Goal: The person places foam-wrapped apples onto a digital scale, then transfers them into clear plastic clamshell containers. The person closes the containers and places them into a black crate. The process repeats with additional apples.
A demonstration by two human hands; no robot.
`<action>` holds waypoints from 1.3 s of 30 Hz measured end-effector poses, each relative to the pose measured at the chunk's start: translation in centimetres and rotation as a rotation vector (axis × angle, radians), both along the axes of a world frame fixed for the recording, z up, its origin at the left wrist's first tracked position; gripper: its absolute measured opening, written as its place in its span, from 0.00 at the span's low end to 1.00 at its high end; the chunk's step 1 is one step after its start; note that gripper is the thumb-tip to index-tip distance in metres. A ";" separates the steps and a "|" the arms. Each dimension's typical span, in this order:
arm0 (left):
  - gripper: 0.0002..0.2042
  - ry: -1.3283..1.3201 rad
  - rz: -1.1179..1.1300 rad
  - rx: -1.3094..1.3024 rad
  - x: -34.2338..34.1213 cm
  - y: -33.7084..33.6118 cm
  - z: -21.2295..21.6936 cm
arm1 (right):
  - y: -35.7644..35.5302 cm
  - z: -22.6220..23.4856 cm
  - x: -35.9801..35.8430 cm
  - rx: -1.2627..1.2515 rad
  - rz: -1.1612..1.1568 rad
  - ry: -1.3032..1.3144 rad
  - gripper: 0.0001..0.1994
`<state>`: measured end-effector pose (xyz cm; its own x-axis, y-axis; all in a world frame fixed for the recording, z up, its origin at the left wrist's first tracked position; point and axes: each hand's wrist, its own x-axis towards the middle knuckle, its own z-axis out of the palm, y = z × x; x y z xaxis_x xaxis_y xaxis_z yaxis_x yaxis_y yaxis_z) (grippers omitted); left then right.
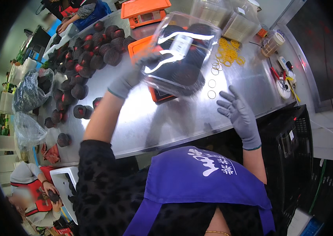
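A clear plastic box (189, 65) with dark, net-wrapped round fruits inside is raised above the metal table, a white label on its lid. My left hand (129, 78), in a grey glove, grips the box by its left side; some of its fingers blur against the plastic. Partly covered by the box is an orange scale (155, 95). My right hand (240, 116), also gloved, is held above the table's front edge, empty and with fingers apart. Closest to it are a few loose rubber bands (211, 94).
Red fruits in black foam nets (80, 67) spread over the table's left part. Another orange scale (144, 13), stacked clear boxes (239, 23) and a yellow rubber-band pile (229, 52) stand behind. Red-handled pliers (275, 73) lie right. Black crates (292, 137) stand below. Two people work at left.
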<state>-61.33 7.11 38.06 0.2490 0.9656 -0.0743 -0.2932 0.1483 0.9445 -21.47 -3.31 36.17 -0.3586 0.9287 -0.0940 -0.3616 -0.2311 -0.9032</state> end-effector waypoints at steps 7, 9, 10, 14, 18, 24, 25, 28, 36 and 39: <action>0.27 0.871 0.030 0.182 -8.4 6.3 1.5 | -4.5 -6.0 -1.8 -0.288 -0.003 -0.101 0.29; 0.30 0.720 0.296 0.139 -8.1 5.2 3.7 | -5.5 -6.3 -2.9 -0.315 0.001 -0.151 0.29; 0.32 0.903 0.420 0.278 -10.2 6.0 3.4 | -5.9 -7.1 -3.3 -0.333 0.003 -0.161 0.29; 0.37 0.682 0.677 0.302 -11.4 3.9 4.3 | -6.9 -7.9 -4.9 -0.357 0.060 -0.205 0.31; 0.32 0.610 0.748 0.087 -15.6 1.0 1.8 | -7.6 -8.5 -5.8 -0.397 0.175 -0.198 0.31; 0.28 0.541 0.699 0.054 -16.1 -0.5 0.0 | -7.5 -8.5 -6.2 -0.423 0.192 -0.232 0.30; 0.27 0.532 0.684 0.078 -16.1 -0.5 -0.2 | -7.4 -8.4 -6.3 -0.420 0.190 -0.246 0.30; 0.26 0.559 0.658 0.029 -15.8 -0.5 0.2 | -7.1 -8.0 -6.5 -0.416 0.188 -0.237 0.29; 0.30 0.551 0.587 -0.019 -14.4 1.0 -0.8 | -7.6 -9.2 -5.7 -0.438 0.168 -0.185 0.29; 0.30 0.557 0.552 -0.067 -13.0 1.6 -1.5 | -8.0 -9.1 -5.1 -0.436 0.155 -0.201 0.29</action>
<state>-74.32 8.72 36.56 -0.3566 0.9277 -0.1102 0.1725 0.1813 0.9682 -26.53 -11.26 27.06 -0.4242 0.7248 -0.5428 -0.1220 -0.6397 -0.7589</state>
